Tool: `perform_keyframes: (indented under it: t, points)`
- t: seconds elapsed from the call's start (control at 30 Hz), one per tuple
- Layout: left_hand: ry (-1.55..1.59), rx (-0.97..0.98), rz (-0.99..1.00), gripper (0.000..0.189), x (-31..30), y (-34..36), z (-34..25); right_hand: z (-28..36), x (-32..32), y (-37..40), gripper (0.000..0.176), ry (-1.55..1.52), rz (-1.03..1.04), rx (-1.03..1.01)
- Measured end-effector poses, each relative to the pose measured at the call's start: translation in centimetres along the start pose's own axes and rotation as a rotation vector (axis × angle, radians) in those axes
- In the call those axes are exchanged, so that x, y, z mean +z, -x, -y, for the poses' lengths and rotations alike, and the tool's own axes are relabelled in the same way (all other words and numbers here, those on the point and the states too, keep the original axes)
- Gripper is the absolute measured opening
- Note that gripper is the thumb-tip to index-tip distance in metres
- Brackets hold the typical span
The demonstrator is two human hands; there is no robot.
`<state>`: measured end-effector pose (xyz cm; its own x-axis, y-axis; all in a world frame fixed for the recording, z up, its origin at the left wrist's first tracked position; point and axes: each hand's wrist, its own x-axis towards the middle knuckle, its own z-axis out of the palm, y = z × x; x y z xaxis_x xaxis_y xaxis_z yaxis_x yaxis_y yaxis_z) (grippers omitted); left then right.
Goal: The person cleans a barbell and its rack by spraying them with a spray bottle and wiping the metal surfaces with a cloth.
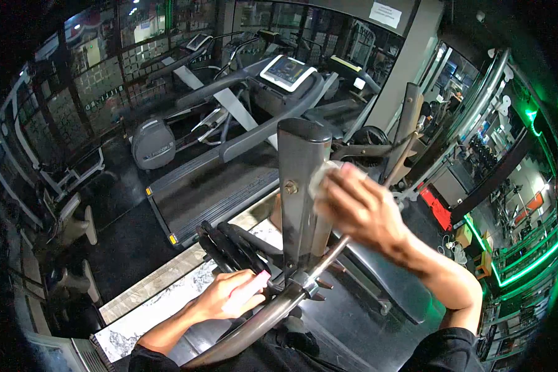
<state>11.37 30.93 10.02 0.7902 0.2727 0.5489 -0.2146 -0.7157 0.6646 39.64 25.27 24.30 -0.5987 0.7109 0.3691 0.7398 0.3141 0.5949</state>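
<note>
Pressing a cloth [321, 177] against the post [299, 186] at frame centre, our right hand [359, 208] keeps its fingers curled over the fabric, gripping it flat to the post's right face. Only the cloth's white edge shows, left of the knuckles and just right of the bolt [289, 186].

Our left hand [226, 297] sits at lower centre, fingers closed around a pale item [249, 290]; we cannot tell what it is. The hand lies just beside the bar [273, 313], which runs diagonally from the bottom edge up past the post's base.

Black plates [229, 245] stand stacked directly above the left hand, left of the post. A treadmill [217, 186] fills the area behind the post, its console [286, 71] at upper centre. A grey pad [390, 279] lies under the right forearm.
</note>
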Motion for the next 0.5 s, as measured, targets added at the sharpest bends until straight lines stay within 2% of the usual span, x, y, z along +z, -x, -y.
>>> perform_keyframes:
  t: [0.03,0.07,0.1,0.13,0.2,0.23,0.27,0.33,0.4,0.47,0.5]
  points:
    - [0.052,-0.111,-0.009,0.022,-0.4,-0.6,-1.0,-1.1,-0.7,-1.1,0.033,0.001,-0.104,0.066]
    - [0.049,-0.107,-0.014,0.022,-0.5,-0.6,-1.1,-2.3,-1.9,-2.4,0.033,0.003,-0.210,0.130]
    - [0.074,-0.123,-0.023,0.023,-0.5,-0.6,-1.2,-3.3,-3.2,-3.5,0.028,0.092,-0.200,0.119]
    - [0.101,-0.140,-0.031,0.023,-0.6,-0.6,-1.3,-3.8,-3.5,-4.4,0.029,-0.013,-0.245,0.192]
    - [0.113,-0.120,-0.049,0.026,-0.6,-0.8,-1.5,-3.8,-2.6,-5.6,0.033,-0.188,-0.256,0.331]
    - [0.102,-0.111,-0.050,0.027,-0.5,-0.8,-1.6,-3.2,-1.7,-5.9,0.035,-0.189,-0.176,0.345]
    - [0.090,-0.100,-0.053,0.028,-0.4,-0.8,-1.7,-2.9,0.3,-6.1,0.035,-0.151,-0.167,0.302]
    - [-0.006,-0.016,-0.029,0.028,-0.3,-0.8,-1.7,-3.3,2.0,-7.6,0.031,-0.075,-0.340,0.193]
    - [0.020,-0.010,-0.005,0.046,-0.1,-0.4,-1.3,-3.5,2.3,-9.3,0.027,-0.131,-0.274,0.242]
    - [0.039,-0.030,0.002,0.046,0.1,-0.6,-1.3,-3.8,2.4,-11.0,0.023,-0.193,-0.205,0.298]
    - [0.058,-0.049,0.011,0.045,0.1,-0.7,-1.4,-4.2,2.3,-12.0,0.018,-0.170,-0.045,0.289]
